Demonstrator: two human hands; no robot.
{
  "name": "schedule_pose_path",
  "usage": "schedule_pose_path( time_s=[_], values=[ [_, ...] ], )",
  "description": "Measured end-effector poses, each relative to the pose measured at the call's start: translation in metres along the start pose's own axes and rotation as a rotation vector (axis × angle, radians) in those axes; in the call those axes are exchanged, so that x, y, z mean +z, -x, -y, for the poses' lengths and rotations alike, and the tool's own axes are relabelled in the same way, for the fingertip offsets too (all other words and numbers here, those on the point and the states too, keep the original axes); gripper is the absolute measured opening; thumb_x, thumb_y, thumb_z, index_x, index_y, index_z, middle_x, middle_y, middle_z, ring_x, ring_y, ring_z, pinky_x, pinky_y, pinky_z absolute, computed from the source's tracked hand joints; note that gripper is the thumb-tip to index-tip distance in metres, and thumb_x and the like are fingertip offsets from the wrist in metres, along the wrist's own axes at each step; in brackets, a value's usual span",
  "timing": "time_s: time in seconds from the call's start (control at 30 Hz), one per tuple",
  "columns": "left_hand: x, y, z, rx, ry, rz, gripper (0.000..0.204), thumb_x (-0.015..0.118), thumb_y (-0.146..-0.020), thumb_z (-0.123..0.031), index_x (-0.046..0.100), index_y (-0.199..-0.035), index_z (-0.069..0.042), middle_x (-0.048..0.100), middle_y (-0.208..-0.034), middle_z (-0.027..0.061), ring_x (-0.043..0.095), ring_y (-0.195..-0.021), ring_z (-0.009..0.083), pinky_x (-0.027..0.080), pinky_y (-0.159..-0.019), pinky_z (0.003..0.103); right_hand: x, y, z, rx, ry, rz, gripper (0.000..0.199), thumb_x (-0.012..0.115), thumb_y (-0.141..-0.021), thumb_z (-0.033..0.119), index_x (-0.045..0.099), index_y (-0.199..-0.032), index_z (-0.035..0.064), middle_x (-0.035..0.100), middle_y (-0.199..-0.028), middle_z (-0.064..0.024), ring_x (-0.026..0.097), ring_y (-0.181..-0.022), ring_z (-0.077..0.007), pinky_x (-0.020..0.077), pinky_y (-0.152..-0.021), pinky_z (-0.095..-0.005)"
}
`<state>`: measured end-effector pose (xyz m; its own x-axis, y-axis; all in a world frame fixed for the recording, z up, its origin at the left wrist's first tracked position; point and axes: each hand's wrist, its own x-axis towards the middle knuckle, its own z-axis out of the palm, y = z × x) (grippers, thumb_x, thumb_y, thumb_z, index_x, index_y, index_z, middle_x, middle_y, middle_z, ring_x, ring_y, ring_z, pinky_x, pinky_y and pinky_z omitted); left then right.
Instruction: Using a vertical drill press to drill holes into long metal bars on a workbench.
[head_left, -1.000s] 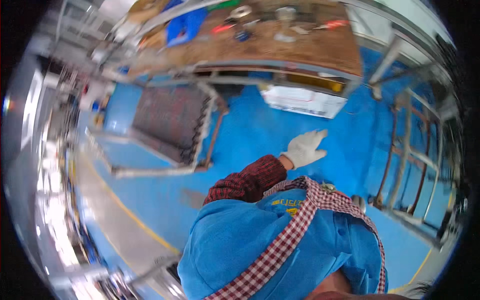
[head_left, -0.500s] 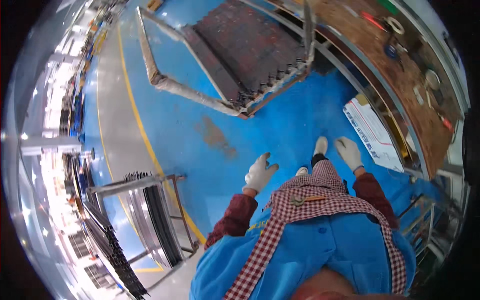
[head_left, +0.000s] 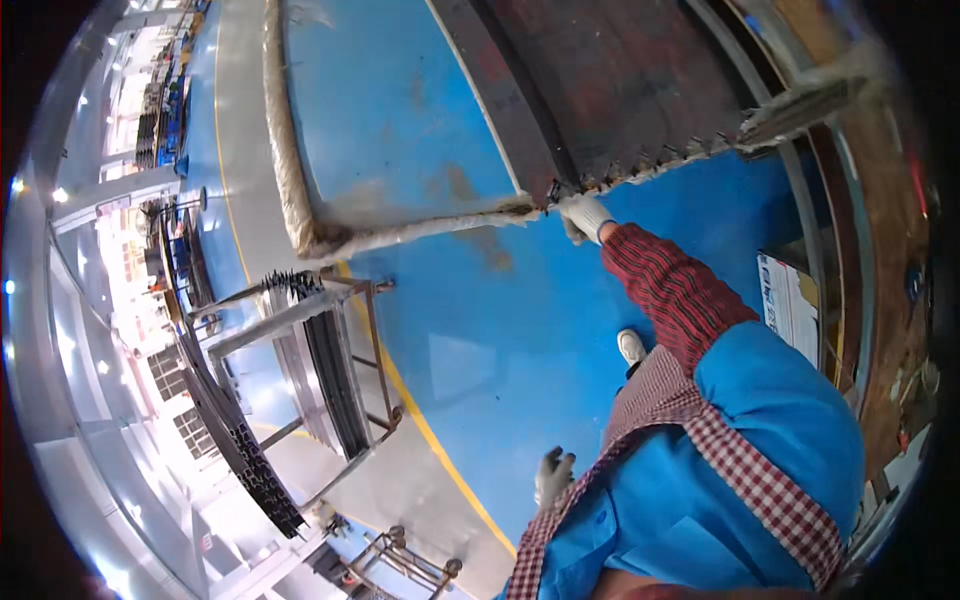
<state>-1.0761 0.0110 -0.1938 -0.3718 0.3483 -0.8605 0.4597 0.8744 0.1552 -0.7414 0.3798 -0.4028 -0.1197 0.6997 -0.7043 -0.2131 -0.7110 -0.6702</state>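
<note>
My right hand (head_left: 585, 217), in a white glove, reaches forward to the near edge of a wrapped rack frame (head_left: 430, 222). Its fingers curl at the end of a long dark strip (head_left: 530, 110); whether they grip the strip or the rail is hidden. Beside that strip lies a wide layer of dark, reddish-stained strips (head_left: 630, 80) with jagged ends along the rail. Low by my body hangs my left hand (head_left: 553, 478), also gloved, its bent fingers apart and nothing visible in them.
To the left stands a wheeled rack (head_left: 370, 350) holding upright dark and silvery strips (head_left: 325, 370). A smaller wheeled frame (head_left: 410, 565) is near the bottom. On the right are a wooden workbench (head_left: 890, 330) and a white carton (head_left: 790, 305). A yellow line (head_left: 430, 430) crosses the floor.
I have come closer to the wrapped rack. My right hand has stretched forward from beside my body to its near edge, while my left has dropped back low.
</note>
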Motion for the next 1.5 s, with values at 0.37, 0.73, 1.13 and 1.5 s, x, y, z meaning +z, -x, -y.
schedule_pose_path(
  time_s=[0.37, 0.73, 1.13, 1.5],
  values=[
    [0.046, 0.077, -0.1, -0.158, -0.021, 0.071, 0.068, 0.069, -0.093, -0.042, 0.053, -0.148, -0.007, 0.069, -0.125, 0.0147, 0.065, -0.104, 0.0243, 0.052, -0.093, 0.034, 0.058, -0.071, -0.023, 0.079, -0.996, -0.281, 0.026, 0.064, -0.103, 0.029, 0.065, -0.088, 0.008, 0.063, -0.073, -0.0056, 0.052, -0.053, -0.0154, 0.0425, -0.049, -0.029],
    [0.027, 0.067, -0.152, -0.057, -0.046, 0.108, 0.067, 0.065, -0.094, -0.044, 0.053, -0.148, -0.007, 0.067, -0.129, 0.014, 0.064, -0.108, 0.0249, 0.051, -0.096, 0.035, -0.07, 0.033, -0.069, -0.158, -0.589, 0.063, 0.036, 0.051, -0.109, 0.033, 0.063, -0.083, 0.0123, 0.064, -0.069, -0.0057, 0.045, -0.047, -0.0134, 0.0359, -0.045, -0.0304],
    [0.042, 0.003, -0.213, 0.395, -0.204, 0.164, 0.082, 0.056, -0.093, -0.063, 0.047, -0.153, -0.008, 0.06, -0.144, 0.0133, 0.06, -0.125, 0.0296, 0.045, -0.105, 0.039, 0.029, 0.194, -0.08, 0.12, -0.717, 0.045, 0.034, 0.056, -0.107, 0.037, 0.065, -0.093, 0.0065, 0.062, -0.074, -0.004, 0.048, -0.055, -0.0154, 0.0415, -0.05, -0.034],
    [0.107, -0.045, -0.3, 0.43, 0.679, 0.895, 0.058, 0.057, -0.099, -0.06, 0.06, -0.113, -0.004, 0.062, -0.102, 0.0083, 0.057, -0.086, 0.0195, 0.047, -0.079, 0.033, 0.005, 0.301, -0.042, 0.241, -0.894, 0.185, 0.041, 0.052, -0.108, 0.044, 0.065, -0.098, 0.0065, 0.062, -0.079, -0.0026, 0.051, -0.061, -0.0153, 0.0471, -0.055, -0.0335]
  ],
)
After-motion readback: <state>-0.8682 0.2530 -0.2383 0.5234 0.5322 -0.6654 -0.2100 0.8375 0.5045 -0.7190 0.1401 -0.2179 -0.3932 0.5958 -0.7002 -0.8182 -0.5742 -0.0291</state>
